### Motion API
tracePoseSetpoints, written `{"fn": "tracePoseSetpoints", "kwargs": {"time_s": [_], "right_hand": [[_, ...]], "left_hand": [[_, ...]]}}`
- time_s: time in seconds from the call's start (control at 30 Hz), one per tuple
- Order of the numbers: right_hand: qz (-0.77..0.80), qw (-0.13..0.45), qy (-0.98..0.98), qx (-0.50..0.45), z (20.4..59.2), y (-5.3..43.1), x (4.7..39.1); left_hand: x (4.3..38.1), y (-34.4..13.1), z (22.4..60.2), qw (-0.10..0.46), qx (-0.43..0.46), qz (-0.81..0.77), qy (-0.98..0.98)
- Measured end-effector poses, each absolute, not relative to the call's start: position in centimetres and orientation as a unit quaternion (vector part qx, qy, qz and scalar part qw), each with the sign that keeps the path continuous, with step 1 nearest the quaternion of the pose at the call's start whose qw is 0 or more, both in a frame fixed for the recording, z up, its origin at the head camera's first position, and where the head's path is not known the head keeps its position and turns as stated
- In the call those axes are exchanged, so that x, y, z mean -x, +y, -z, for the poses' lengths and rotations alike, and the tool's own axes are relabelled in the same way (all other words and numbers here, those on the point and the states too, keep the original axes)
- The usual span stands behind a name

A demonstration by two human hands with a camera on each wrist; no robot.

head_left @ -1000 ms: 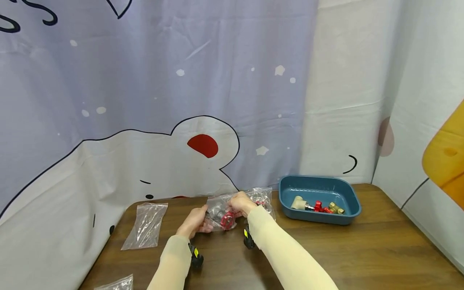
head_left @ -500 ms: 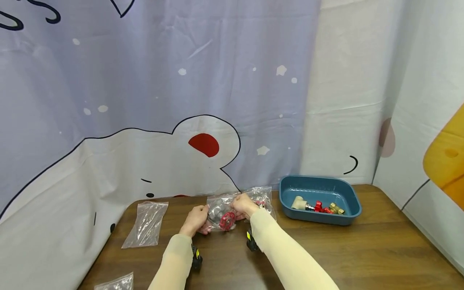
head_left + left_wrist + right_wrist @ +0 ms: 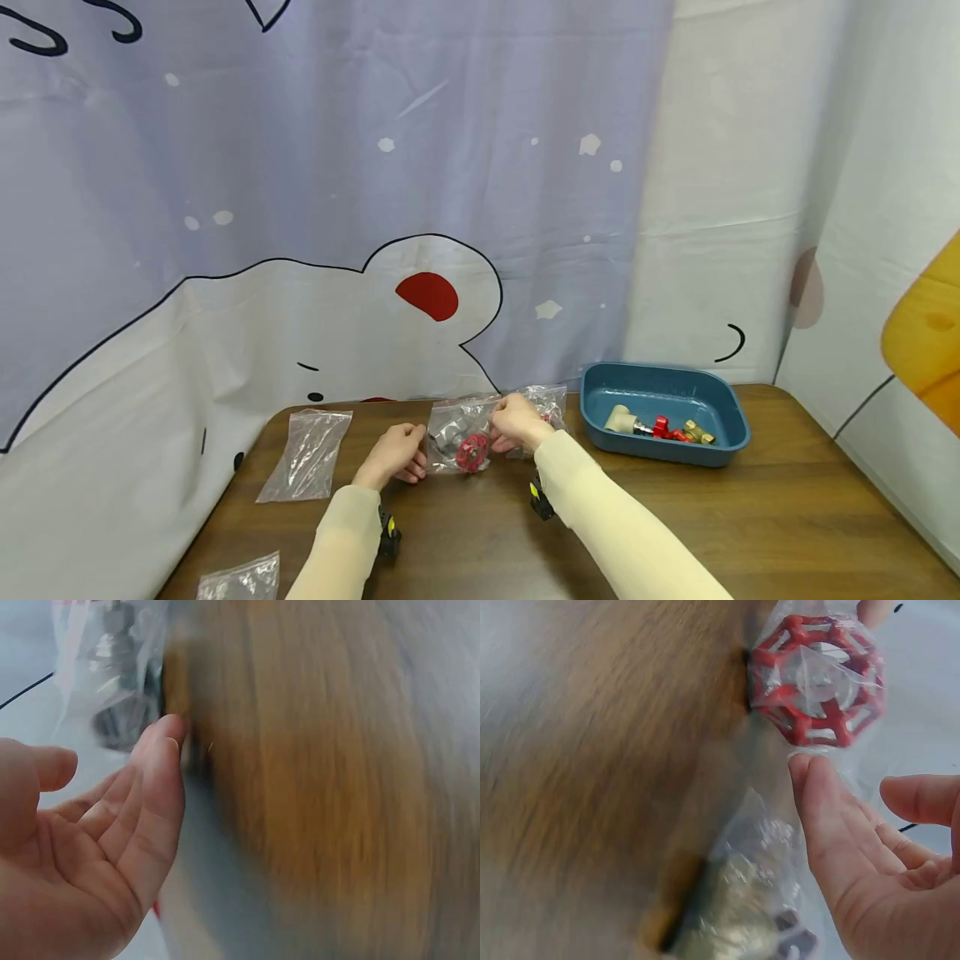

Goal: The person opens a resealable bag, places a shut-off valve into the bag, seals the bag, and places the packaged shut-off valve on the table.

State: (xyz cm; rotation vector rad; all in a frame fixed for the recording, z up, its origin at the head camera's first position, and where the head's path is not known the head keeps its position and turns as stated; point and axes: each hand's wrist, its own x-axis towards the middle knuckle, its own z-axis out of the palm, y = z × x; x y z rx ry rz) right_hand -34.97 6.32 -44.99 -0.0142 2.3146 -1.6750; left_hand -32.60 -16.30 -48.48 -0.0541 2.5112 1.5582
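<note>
A clear zip bag lies near the table's back edge, with a grey valve and its red handwheel inside. Just left of this bag is my left hand; in the left wrist view its fingers are loosely extended and thumb apart, gripping nothing. My right hand is at the bag's right side. The right wrist view has its fingertips close beside the bagged handwheel, thumb apart; whether they touch the plastic is unclear. Partly behind that hand lies a second clear bag, holding brass-coloured and red parts.
To the right stands a blue tray with a cream elbow fitting, a red-handled part and brass fittings. A flat clear bag lies at left, another bag at the front left. A curtain hangs behind the table.
My left hand has drawn away leftward from the valve's bag, and my right hand has shifted slightly right. The bag stays in place on the table; the head view has turned slightly.
</note>
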Motion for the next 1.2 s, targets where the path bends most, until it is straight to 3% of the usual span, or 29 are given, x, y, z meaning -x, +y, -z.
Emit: {"fn": "tracePoseSetpoints", "kwargs": {"time_s": [0.37,0.83,1.03,1.2], "right_hand": [[0.479,0.12,0.864,0.093,42.7,7.6,33.6],[0.47,0.093,0.858,0.183,42.1,7.4,29.6],[0.541,0.13,0.807,0.199,42.4,6.9,28.1],[0.583,0.149,0.777,0.185,42.4,6.5,27.0]], "left_hand": [[30.3,-20.9,46.2,0.045,0.0,-0.417,0.908],[22.9,-28.6,46.4,-0.031,-0.085,-0.215,0.972],[20.7,-32.1,46.7,0.001,-0.064,-0.197,0.978],[20.2,-34.6,47.1,0.065,-0.008,-0.162,0.985]]}}
